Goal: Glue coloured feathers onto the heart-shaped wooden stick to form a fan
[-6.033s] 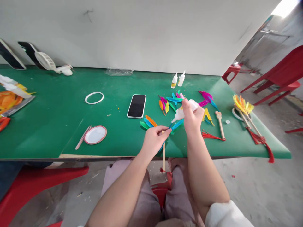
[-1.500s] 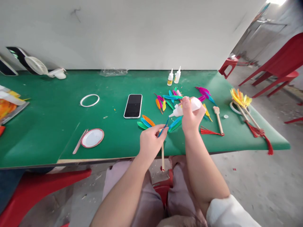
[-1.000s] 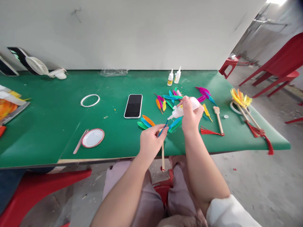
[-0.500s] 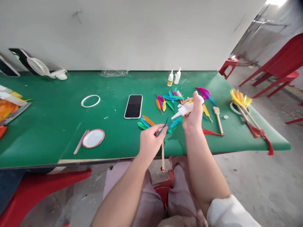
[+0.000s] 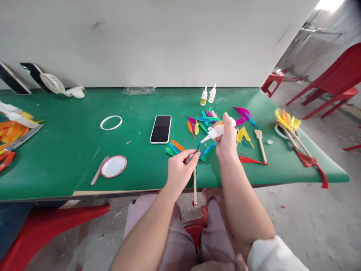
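Between the thumb and fingers of my left hand (image 5: 182, 165) is a thin blue feather (image 5: 198, 146), its end pointing up. My right hand (image 5: 227, 139) grips a white glue bottle (image 5: 216, 131) tilted so that its nozzle points down-left, close by the feather's tip; whether they touch I cannot tell. Below my left hand a wooden stick (image 5: 194, 186) juts over the table edge, with orange, blue and green feathers (image 5: 175, 146) fanned around its hidden upper end. Loose coloured feathers (image 5: 207, 119) lie beyond my hands, and yellow ones (image 5: 244, 136) rest to the right.
Two small bottles (image 5: 204, 96) stand near the wall. A phone (image 5: 160, 130) lies left of the feathers. Further left are a white ring (image 5: 111, 123) and a round white disc (image 5: 114, 166). On the right are a wooden stick with red tassel (image 5: 261, 147) and yellow feather pieces (image 5: 287, 119).
My right hand has brought the glue bottle left and slightly down, so its nozzle is now nearer the blue feather's tip. My left hand still holds the feather. The view has shifted slightly.
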`<state>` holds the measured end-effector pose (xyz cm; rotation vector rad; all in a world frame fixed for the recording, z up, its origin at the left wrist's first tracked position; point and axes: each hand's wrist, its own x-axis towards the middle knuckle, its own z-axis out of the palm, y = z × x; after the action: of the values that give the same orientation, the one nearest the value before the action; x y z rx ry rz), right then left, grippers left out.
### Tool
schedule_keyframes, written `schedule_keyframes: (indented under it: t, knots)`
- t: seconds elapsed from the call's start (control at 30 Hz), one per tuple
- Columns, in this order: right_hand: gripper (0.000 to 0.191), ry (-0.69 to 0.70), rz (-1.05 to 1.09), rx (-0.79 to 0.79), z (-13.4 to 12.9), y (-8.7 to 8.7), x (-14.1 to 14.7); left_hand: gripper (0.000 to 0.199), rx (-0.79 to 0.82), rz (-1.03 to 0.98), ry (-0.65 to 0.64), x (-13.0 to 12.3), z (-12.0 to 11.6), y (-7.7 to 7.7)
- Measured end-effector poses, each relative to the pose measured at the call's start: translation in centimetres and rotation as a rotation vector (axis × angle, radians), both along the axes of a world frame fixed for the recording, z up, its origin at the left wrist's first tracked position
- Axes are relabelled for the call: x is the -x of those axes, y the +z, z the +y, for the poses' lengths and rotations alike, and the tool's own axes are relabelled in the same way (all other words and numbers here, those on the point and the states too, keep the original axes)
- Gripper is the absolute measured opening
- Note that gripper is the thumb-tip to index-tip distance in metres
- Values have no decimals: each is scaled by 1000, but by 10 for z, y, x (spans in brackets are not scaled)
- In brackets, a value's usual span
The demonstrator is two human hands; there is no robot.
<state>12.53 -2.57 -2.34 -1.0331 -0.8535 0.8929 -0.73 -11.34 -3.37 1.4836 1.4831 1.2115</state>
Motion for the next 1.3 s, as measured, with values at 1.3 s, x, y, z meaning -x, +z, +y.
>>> schedule_keyframes:
  t: [1.3]
  knots:
    - [31,306,-933,126,15,-30,44,11,-371,117,167,35,15,-1]
